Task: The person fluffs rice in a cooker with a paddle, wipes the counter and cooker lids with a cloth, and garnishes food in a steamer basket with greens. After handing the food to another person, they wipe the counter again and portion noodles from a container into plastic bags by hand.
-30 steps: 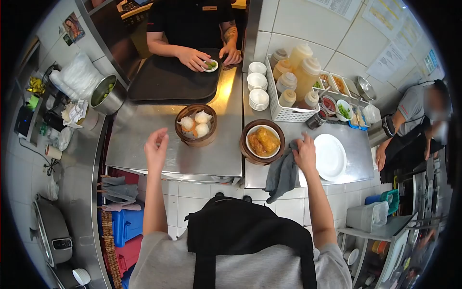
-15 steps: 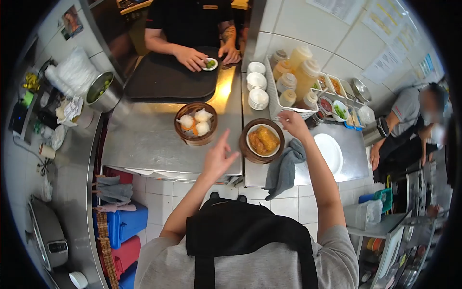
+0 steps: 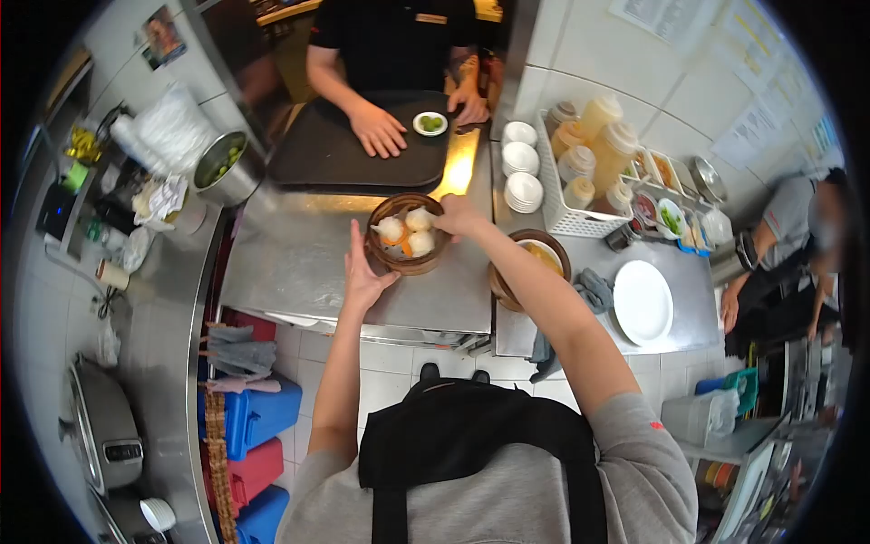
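A round bamboo steamer (image 3: 419,265) with three pale dumplings (image 3: 421,243) inside stands on the steel counter. My left hand (image 3: 364,279) is around its left side, thumb low at the front and fingers up along the wall. On the opposite side, my right hand (image 3: 460,218) grips the rim. My right forearm passes over a second steamer (image 3: 501,292), hiding part of it and of the yellowish food in its dish. A grey cloth (image 3: 594,292) lies to the right of that steamer.
Across the counter, a co-worker rests a hand (image 3: 376,129) on a black tray (image 3: 308,150), beside a small dish of green food (image 3: 430,124). Stacked white bowls (image 3: 523,192), a basket of squeeze bottles (image 3: 580,220) and a white plate (image 3: 642,303) are at right. Another person stands far right.
Both hands have come to the dumpling steamer, my right one crossing leftward over the other steamer. The co-worker's hand has left the small dish and lies flat on the tray. The view has shifted.
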{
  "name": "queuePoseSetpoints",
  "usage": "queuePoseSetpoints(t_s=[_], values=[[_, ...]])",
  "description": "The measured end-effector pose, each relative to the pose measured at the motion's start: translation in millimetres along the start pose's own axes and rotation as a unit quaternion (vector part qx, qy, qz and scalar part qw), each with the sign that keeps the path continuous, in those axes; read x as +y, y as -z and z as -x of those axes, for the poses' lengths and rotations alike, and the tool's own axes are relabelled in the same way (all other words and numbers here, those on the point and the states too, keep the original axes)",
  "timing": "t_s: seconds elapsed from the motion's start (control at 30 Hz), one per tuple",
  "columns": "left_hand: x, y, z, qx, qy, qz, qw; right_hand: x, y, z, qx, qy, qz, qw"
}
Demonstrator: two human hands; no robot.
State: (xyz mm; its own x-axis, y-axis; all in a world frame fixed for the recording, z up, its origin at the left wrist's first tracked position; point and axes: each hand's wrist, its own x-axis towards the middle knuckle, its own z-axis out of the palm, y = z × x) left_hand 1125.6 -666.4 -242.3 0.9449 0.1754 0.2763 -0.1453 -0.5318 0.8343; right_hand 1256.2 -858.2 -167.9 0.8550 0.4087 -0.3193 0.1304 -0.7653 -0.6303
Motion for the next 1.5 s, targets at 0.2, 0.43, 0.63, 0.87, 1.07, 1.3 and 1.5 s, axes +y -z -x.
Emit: queuePoseSetpoints(t_s=[0.2, 0.43, 0.63, 0.87, 1.07, 1.3, 1.5], values=[[83.1, -6.2, -5.0, 0.006, -0.02, 0.085, 0.996, 10.1, 58.1, 51.0, 0.084, 0.041, 0.029, 0.995], [182.5, -75.3, 35.6, -0.202, -0.152, 0.171, 0.952, 99.8, 180.2, 203.7, 0.21, -0.018, 0.023, 0.977], [188.5, -186.6, 105.8, -0.35, -0.328, -0.088, 0.873, 234.1, 206.0, 303.1, 0.289, -0.208, 0.042, 0.933], [182.5, -206.7, 122.6, -0.382, -0.419, -0.089, 0.819, 336.3, 162.6, 325.8, 0.322, -0.272, -0.042, 0.906], [243.7, -212.8, 113.7, -0.488, -0.3, 0.08, 0.816, 288.7, 143.3, 366.7, 0.447, -0.152, 0.069, 0.879], [300.4, -219.1, 104.0, -0.566, -0.219, 0.29, 0.74, 249.6, 19.8, 439.8, 0.161, -0.037, -0.302, 0.939], [247.3, -259.4, 95.3, -0.627, -0.107, 0.283, 0.717, 249.7, -4.8, 482.8, 0.4, 0.023, -0.494, 0.771]])
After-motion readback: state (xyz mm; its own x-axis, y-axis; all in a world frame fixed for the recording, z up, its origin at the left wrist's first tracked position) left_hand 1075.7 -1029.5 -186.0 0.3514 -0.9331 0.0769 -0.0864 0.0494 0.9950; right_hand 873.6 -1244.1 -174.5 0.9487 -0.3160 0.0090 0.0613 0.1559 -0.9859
